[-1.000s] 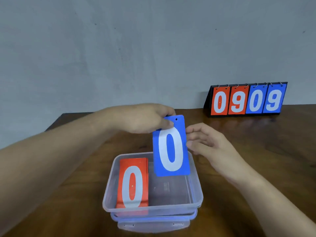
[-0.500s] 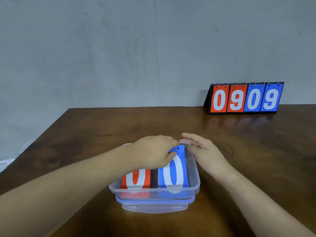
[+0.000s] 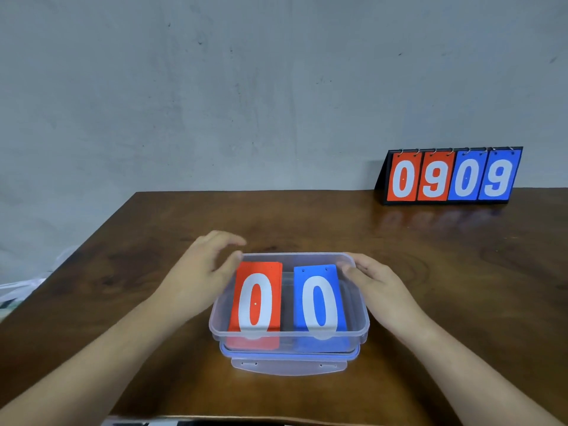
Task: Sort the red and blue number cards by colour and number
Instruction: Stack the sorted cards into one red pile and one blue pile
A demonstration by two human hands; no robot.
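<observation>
While both hands flank it, a clear plastic container stands near the front of a dark wooden table, seated on top of its own translucent lid, whose latch tab juts out toward the person. Two number cards lie inside it, side by side and apart from each other. The red card marked with a white 0 takes the left half, and the blue card marked with a white 0 takes the right half. Both lean with their punched top edges toward the far wall of the container.

The left hand sits at the container's far-left corner. Its fingers are loosely spread and bent, it holds nothing, and its thumb tip is just beside the rim, next to the top of the red card. The right hand lies along the container's right side with nearly straight fingers resting against the far-right corner and the thumb tip at the rim near the blue card. It grips no card, and whether it presses on the rim cannot be told.

At the far right of the table, well apart from the container, a flip scoreboard stands against a grey wall. It shows a red 0, a red 9, a blue 0 and a blue 9 hung on small rings.
</observation>
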